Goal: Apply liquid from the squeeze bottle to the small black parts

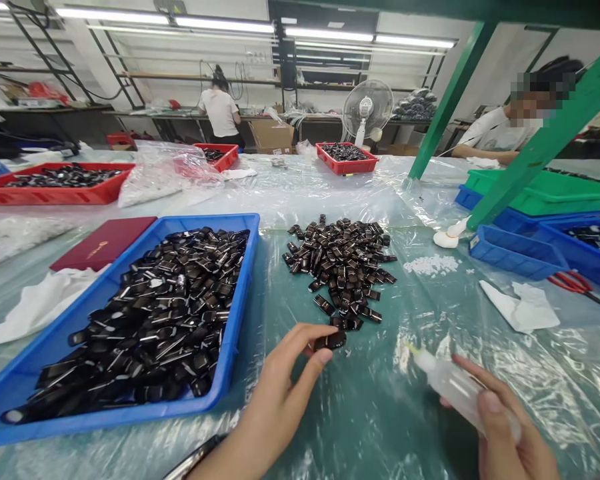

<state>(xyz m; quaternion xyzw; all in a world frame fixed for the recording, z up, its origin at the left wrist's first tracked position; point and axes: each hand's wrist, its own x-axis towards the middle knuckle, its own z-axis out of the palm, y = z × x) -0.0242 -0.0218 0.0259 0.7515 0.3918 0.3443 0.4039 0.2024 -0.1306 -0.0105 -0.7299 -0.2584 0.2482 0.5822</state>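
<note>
Between the thumb and fingers of my left hand is a small, glossy black plastic part, at the near edge of a loose pile of similar black parts. My right hand is wrapped round a translucent white squeeze bottle, tilted with its thin yellowish nozzle pointing up and left, apart from the black part. A little heap of small white pieces lies right of the pile. To the left, a blue tray is filled with more black parts.
A dark red box and white cloth lie beyond the blue tray. At right are a blue bin, red-handled pliers, white tissue and a slanting green post. Red trays stand farther back; two people work beyond.
</note>
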